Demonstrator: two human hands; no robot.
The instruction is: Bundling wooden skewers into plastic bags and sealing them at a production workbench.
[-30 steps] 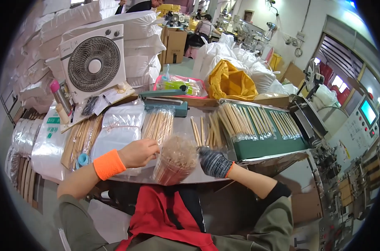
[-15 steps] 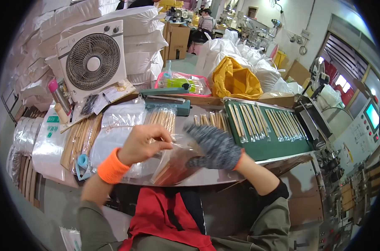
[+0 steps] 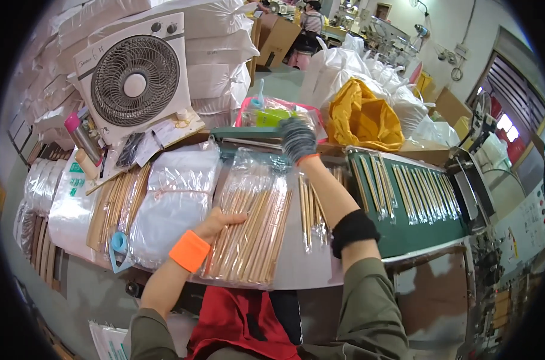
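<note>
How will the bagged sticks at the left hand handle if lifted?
The bagged sticks will probably be stiff lengthwise, being long and straight. The crinkled film beyond their far ends may flop, and its gloss suggests a slippery grip for the left hand.

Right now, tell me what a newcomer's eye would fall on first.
Probably the large white fan at upper left, before stacked white packages. Next, perhaps, the yellow sack above and right of centre, and the orange wristband near the left hand, which touches bagged wooden sticks below centre.
</note>
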